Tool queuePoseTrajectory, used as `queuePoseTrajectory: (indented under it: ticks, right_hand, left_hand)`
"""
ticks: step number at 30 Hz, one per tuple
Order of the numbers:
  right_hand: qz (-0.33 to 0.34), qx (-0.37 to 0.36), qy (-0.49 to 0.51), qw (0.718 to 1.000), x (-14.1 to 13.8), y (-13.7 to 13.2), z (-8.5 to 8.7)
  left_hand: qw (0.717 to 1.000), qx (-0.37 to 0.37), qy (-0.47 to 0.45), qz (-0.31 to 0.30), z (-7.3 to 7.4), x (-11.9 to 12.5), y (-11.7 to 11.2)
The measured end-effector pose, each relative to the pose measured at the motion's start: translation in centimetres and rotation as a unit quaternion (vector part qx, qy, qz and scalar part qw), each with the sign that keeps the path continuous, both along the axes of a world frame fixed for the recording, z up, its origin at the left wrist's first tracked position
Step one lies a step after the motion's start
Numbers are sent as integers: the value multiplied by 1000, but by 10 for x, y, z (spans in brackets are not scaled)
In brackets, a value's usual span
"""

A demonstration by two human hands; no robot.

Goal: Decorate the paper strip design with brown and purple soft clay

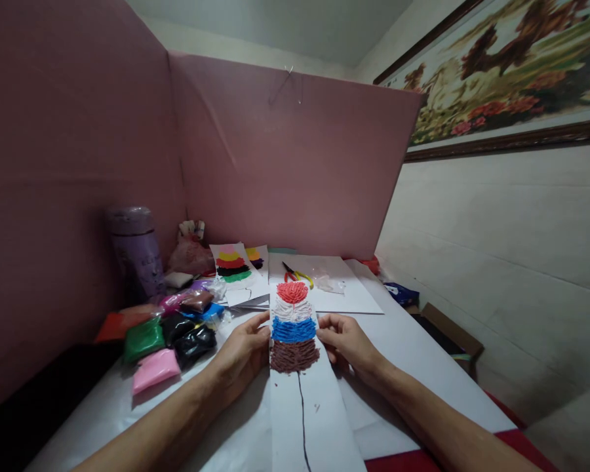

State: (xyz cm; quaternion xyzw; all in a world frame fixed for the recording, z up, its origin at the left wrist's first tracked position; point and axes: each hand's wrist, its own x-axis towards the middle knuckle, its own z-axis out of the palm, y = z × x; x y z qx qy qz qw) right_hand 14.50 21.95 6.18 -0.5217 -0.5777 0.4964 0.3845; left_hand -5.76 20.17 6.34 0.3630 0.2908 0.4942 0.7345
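The card [307, 390] sits between both hands, its long axis running away from the person; left hand [243, 351] and right hand [350, 342] grip opposite long edges, about equally near.

Right: open stretch of white tabletop [423, 357] beyond the right hand [351, 342]. Left: packets [155, 372] crowd in, slim gap to the left hand [246, 347]. Far: handled tool [292, 273] and striped cards [233, 269] in the way, pink panel [295, 157] behind. Hands block both sides of the long card [302, 393].
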Motion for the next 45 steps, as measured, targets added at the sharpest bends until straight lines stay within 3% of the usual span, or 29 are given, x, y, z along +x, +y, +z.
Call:
queuePoseTrajectory:
  ticks: [5,11,26,45]
  right_hand:
    - [2,-22,-22,999,3,1,1]
    - [-7,10,-24,1000,2,1,1]
    - [-16,33,-17,999,4,5,-4]
    - [-19,55,-8,998,3,5,-6]
  left_hand:
    - [1000,13,13,22,2,1,-2]
    - [997,69,12,-13,2,3,-1]
    - [998,7,27,63,0,0,4]
    - [998,40,32,47,-2,-2,2]
